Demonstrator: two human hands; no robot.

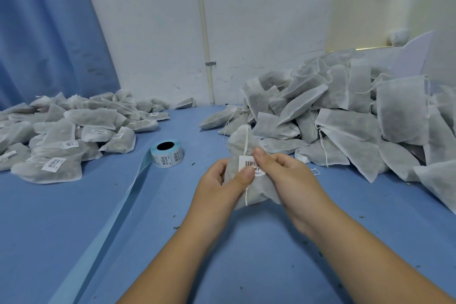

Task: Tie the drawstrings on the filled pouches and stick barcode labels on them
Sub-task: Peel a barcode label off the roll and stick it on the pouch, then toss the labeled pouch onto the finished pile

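Labelled pile [61, 136]: far left; I judge it my drop target, left hand nearer.
Left hand [222, 177]: grips pouch [240, 145], thumb pressing barcode label [248, 164].
Pouch axis: points away from me, between both hands.
Right hand [286, 173]: holds pouch, thumb on label's top.

1 head-worn wide-angle view, forward-down, close above table [61, 217]

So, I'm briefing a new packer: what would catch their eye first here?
Left hand and right hand hold a pouch at centre, thumbs pressing a barcode label onto it. A tall heap of unlabelled pouches fills the right; a flatter labelled pile lies left, with the label roll between.
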